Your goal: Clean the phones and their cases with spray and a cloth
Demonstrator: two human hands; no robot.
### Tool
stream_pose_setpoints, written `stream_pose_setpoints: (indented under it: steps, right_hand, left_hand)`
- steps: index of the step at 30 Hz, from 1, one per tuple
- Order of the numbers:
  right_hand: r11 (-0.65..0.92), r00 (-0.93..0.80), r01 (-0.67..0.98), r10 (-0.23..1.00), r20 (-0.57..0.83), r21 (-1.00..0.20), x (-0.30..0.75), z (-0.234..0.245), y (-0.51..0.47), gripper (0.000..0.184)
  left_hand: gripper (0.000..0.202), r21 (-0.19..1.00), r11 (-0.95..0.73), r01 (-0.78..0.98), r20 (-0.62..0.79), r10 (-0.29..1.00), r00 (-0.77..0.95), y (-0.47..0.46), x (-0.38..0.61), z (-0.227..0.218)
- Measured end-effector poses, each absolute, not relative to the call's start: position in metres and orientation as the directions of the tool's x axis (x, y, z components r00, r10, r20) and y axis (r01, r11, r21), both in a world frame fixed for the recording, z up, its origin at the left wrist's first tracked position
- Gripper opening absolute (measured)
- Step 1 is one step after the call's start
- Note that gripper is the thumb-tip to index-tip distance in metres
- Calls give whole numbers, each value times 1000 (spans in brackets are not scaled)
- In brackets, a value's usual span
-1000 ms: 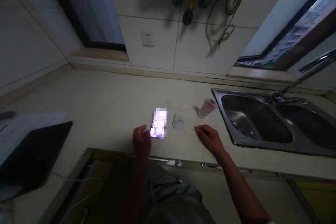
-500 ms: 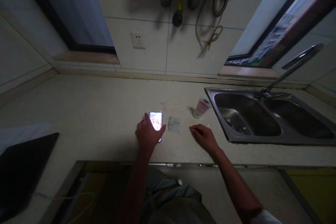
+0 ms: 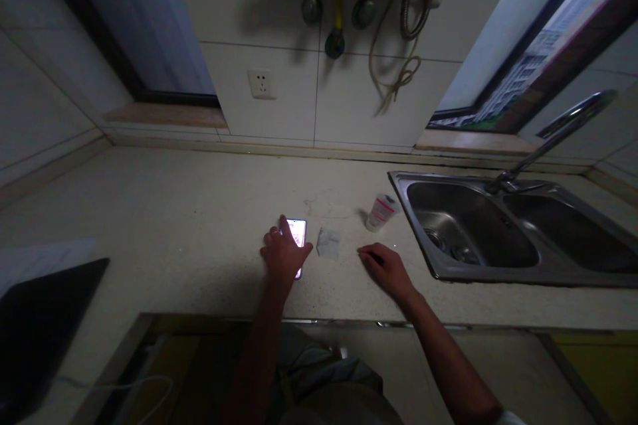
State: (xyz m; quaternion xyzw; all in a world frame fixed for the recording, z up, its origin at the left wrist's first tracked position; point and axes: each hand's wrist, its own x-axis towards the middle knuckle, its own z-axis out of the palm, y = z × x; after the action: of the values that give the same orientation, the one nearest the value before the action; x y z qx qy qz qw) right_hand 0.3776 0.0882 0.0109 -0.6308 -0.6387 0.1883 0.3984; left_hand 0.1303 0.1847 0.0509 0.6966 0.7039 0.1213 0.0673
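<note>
My left hand (image 3: 284,254) lies over the lower part of a lit smartphone (image 3: 299,231), with fingers by its left edge and thumb by its right edge. Just right of the phone is a small grey-white square of paper or cloth (image 3: 327,243), touched by neither hand. My right hand (image 3: 385,269) rests on the pale stone countertop (image 3: 164,199), its fingers together and pointing left. A small dark patch at its fingertips could be a shadow or an object. Beyond it stands a white bottle with a red label (image 3: 381,212).
A steel double sink (image 3: 423,176) with a tall faucet (image 3: 558,139) lies to the right. At the left are a dark flat panel (image 3: 40,332) and a white cable (image 3: 124,384). Hoses (image 3: 399,13) and a wall socket (image 3: 262,84) are on the tiled wall.
My left hand has moved rightward from beside the phone onto it. The right hand has barely shifted. The whole view has shifted slightly as my head moved.
</note>
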Motion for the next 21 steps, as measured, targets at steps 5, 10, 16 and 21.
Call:
stream_pose_setpoints:
  steps: [5,10,16,21]
  right_hand:
    - [138,104,642,959,265,-754,378,12,88,24]
    - [104,135,554,968,212,-826,377,15,86,25]
    - [88,149,464,973,175,-882,372,30,84,28]
    - [196,-66,499,980,188,-844,353,53,85,28]
  left_hand:
    - [98,262,1,965,30,1000,-9,184,123,58]
    - [106,248,2,969,-13,1000,1,180,115,65]
    - [77,262,12,965,-5,1000,-11,181,115,63]
    - [65,313,12,950,13,1000,-17,183,112,60]
